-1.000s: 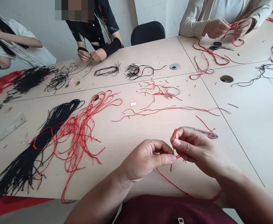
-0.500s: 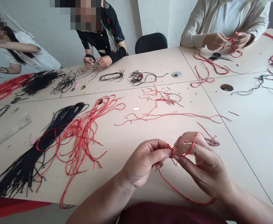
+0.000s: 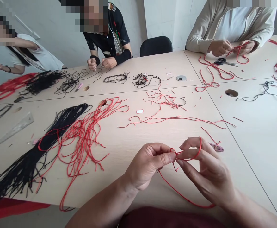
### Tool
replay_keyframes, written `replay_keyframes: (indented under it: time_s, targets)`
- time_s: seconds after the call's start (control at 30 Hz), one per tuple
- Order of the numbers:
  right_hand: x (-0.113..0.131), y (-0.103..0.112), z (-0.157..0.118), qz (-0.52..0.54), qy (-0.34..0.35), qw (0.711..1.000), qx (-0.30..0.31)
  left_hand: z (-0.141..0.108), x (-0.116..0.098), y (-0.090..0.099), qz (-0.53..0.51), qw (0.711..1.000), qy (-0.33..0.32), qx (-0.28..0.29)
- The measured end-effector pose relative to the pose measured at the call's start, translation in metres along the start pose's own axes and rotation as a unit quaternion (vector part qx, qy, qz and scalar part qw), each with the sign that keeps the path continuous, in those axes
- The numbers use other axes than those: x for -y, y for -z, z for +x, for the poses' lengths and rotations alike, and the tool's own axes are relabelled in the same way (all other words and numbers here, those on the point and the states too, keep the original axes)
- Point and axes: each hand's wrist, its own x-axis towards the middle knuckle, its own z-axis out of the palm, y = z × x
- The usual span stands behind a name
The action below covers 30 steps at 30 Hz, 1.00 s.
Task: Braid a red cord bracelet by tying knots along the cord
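Note:
My left hand (image 3: pixel 149 164) pinches a thin red cord (image 3: pixel 181 193) between thumb and forefinger, close to my right hand (image 3: pixel 207 167). My right fingers also hold the cord, and a small loop of it stands up over them. Its long strand hangs down below both hands to the tabletop. A pink-handled small tool (image 3: pixel 216 147) shows just behind my right fingers; I cannot tell whether that hand holds it.
A black cord bundle (image 3: pixel 22 174) and a tangled red cord pile (image 3: pixel 83 139) lie left on the pale table (image 3: pixel 138 139). Red offcuts and scissors (image 3: pixel 224 62) lie ahead. Co-workers' hands (image 3: pixel 102 63) work cords across the table. A clear ruler (image 3: pixel 12 131) lies far left.
My hands have turned the cord so a loop now stands over my right fingers. The pink tool has become mostly hidden behind those fingers.

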Motion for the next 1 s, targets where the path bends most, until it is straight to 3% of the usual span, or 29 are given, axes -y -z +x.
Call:
replay_keyframes:
  time_s: [0.3, 0.47, 0.67, 1.0]
  targets:
    - [0.0023, 0.0028, 0.001, -0.025, 0.019, 0.999, -0.004, 0.0012, -0.0003, 0.0, -0.034, 0.999, 0.039, 0.015]
    - [0.0023, 0.0016, 0.0, 0.013, 0.009, 1.0, -0.016, 0.0002, -0.0012, -0.0018, -0.023, 0.999, 0.023, -0.002]
    - [0.0025, 0.0013, 0.0, 0.004, 0.012, 1.0, -0.021, -0.0016, -0.002, -0.0036, -0.003, 1.0, -0.008, 0.018]
    - [0.0023, 0.0037, 0.0022, -0.035, 0.031, 0.999, -0.005, 0.002, -0.0001, 0.0002, -0.056, 0.997, 0.049, 0.019]
